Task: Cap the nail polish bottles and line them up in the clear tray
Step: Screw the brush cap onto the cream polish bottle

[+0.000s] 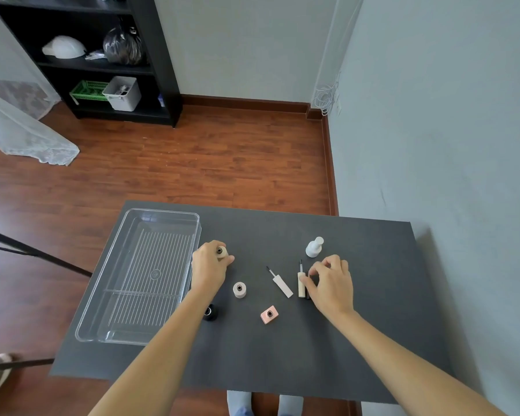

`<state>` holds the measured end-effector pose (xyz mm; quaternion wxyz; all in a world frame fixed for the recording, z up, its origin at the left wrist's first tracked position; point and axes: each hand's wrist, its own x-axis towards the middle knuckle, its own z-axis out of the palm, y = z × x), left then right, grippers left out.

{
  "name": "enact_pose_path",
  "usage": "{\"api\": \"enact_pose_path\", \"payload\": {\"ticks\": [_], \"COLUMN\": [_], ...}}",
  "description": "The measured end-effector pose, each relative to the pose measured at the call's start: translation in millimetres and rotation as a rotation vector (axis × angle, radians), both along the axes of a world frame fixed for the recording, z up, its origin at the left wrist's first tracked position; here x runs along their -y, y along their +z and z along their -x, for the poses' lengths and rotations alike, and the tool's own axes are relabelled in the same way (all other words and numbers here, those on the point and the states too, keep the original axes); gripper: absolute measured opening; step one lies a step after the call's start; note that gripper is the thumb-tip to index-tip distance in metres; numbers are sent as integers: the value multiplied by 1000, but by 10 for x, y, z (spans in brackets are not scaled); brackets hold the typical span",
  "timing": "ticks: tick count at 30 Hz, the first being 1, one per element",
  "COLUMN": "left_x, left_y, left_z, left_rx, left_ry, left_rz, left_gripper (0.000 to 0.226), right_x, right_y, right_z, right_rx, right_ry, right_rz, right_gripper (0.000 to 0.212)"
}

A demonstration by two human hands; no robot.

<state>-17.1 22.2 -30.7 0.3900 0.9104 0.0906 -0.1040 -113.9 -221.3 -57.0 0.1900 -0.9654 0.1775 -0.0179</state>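
Note:
My left hand (208, 270) grips a small beige uncapped bottle (221, 252) beside the clear tray (123, 295), which holds nothing. My right hand (330, 283) rests its fingers on a cream brush cap (301, 283) lying on the table; a dark cap lies partly hidden under that hand. A white brush cap (282, 285) lies loose to its left. Three other open bottles stand on the table: a beige one (240, 290), a black one (210, 312) partly behind my left forearm, and a pink square one (269, 314). A white capped bottle (314, 247) stands further back.
The dark grey table (252, 355) stands against a grey wall on the right. Wood floor lies beyond its far edge, with a black shelf unit (102, 55) at the back left. A tripod leg (36, 253) runs left of the table.

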Motion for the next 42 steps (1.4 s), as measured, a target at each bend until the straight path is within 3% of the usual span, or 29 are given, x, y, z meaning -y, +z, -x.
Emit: {"api": "enact_pose_path", "payload": {"ticks": [8, 13, 16, 20, 24, 30, 34, 42], "left_x": [26, 42, 85, 180, 325, 568, 720, 974], "left_y": [154, 273, 401, 665, 1055, 1774, 2205, 2844], "left_z": [141, 214, 233, 213, 154, 137, 137, 173], "left_rx": [82, 82, 80, 108, 183, 301, 385, 570], "left_ry": [-57, -74, -61, -56, -72, -118, -146, -188], "left_rz": [26, 71, 116, 218, 332, 478, 541, 591], "left_gripper": [25, 27, 26, 25, 24, 20, 18, 11], "right_x": [-175, -272, -323, -338, -277, 20, 205, 226], "right_y": [-74, -12, 128, 506, 1084, 2100, 2734, 3720], "right_z": [-130, -173, -179, -230, -298, -383, -439, -548], "right_rx": [-179, -204, -88, 95, 221, 449, 587, 829], "right_ry": [26, 40, 16, -78, -45, 24, 69, 301], "right_rz": [165, 148, -51, -564, -808, -784, -931, -962], "right_gripper": [39, 37, 37, 33, 24, 15, 11, 5]}}
